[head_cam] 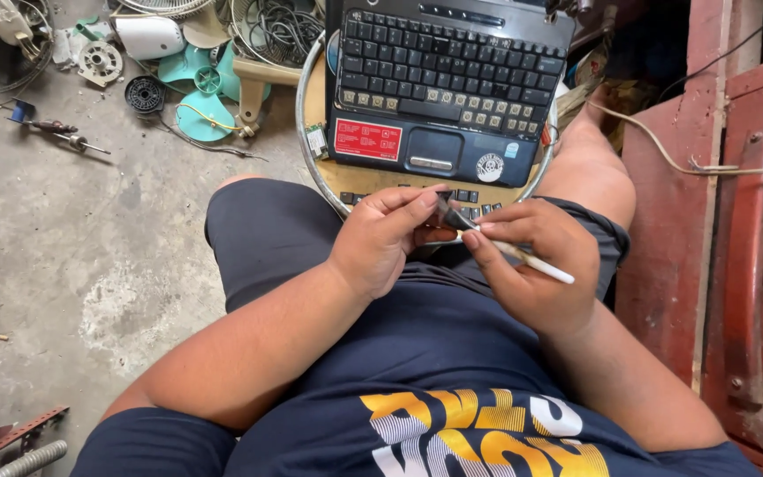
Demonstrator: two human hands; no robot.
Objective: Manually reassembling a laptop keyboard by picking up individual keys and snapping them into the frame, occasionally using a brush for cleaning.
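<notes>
Left hand (381,238) pinches a small black keycap (444,205) over the lap, before the black laptop (448,84) on the round stool (346,181). Right hand (532,265) is closed around a slim white-handled brush (523,256) touching the keycap. Both judged light; keycap brittle, best held by its edges.

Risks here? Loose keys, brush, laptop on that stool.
1. Left hand pinches a small keycap; it may slip to the cluttered floor.
2. Loose keys lie at the stool edge and could be knocked off.
3. Laptop overhangs the stool; a knee bump might tip it.
</notes>
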